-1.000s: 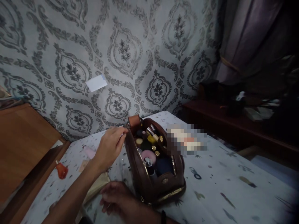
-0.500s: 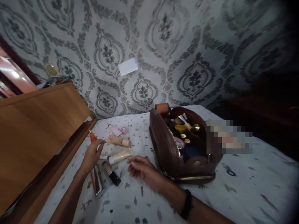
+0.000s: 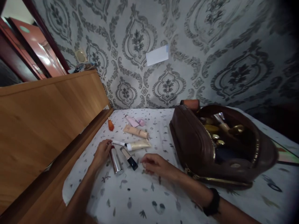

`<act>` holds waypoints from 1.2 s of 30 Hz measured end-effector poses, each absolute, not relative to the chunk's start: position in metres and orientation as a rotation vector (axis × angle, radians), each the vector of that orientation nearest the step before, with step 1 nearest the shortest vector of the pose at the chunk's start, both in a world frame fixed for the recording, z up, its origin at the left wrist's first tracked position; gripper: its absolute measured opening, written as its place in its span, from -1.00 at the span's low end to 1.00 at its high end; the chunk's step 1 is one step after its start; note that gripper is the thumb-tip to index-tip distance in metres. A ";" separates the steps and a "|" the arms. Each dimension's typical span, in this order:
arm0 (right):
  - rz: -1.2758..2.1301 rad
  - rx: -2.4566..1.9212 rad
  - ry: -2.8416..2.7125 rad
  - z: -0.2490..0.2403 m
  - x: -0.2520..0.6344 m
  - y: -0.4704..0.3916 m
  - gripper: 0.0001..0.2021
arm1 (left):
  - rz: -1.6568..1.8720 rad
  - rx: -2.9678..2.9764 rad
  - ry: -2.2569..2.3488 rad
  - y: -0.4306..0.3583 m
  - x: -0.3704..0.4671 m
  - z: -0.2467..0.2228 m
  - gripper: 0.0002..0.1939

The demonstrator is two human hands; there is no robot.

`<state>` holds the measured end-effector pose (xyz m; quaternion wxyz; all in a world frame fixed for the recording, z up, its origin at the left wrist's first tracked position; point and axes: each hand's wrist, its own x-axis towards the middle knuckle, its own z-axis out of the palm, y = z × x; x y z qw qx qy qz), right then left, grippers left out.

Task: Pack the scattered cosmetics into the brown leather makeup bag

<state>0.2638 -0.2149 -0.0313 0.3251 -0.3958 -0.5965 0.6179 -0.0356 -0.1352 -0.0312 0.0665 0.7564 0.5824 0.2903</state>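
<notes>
Seemingly, left hand (image 3: pixel 102 153) near sheet's edge (image 3: pixel 84 157).

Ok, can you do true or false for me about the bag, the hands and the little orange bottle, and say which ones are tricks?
1. The brown bag is open at the top. True.
2. The dark wristband is on the left arm. False: the wristband is on the right arm.
3. The little orange bottle is inside the bag. False: the bottle is out on the patterned cloth.
4. The left hand is nearer to the silver tube than the right hand is. True.
5. The right hand is reaching into the bag. False: the right hand is outside it, over the cloth.
</notes>
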 end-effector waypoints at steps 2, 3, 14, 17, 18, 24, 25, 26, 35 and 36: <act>1.470 -1.089 -1.746 -0.024 0.256 -0.214 -0.84 | 0.873 2.281 1.755 -0.131 -0.034 -0.031 -0.70; 1.365 -1.111 -1.818 -0.021 0.252 -0.213 -0.88 | 0.832 2.299 1.770 -0.127 -0.034 -0.030 -0.71; 0.817 -1.058 -1.718 -0.042 0.219 -0.217 -0.81 | 0.207 2.482 1.774 -0.107 -0.001 -0.006 -0.66; 0.844 -1.055 -1.693 -0.045 0.222 -0.221 -0.82 | 0.175 2.491 1.788 -0.107 0.007 -0.002 -0.76; 0.855 -1.059 -1.688 -0.045 0.223 -0.221 -0.82 | 0.177 2.486 1.803 -0.106 0.008 0.000 -0.79; 0.911 -1.083 -1.630 -0.044 0.226 -0.218 -0.79 | 0.676 2.323 1.818 -0.096 0.005 0.012 -0.85; 0.931 -1.085 -1.607 -0.045 0.226 -0.218 -0.78 | 0.838 2.256 1.717 -0.095 0.007 0.014 -0.85; 0.958 -1.083 -1.579 -0.046 0.226 -0.218 -0.76 | 0.962 2.176 1.586 -0.095 0.009 0.017 -0.82; 1.269 -0.891 -1.253 -0.045 0.225 -0.218 -0.52 | 0.861 1.581 0.818 -0.131 0.072 0.020 -0.56; 1.305 -0.860 -1.233 -0.045 0.225 -0.216 -0.52 | 0.832 1.608 0.811 -0.135 0.076 0.018 -0.57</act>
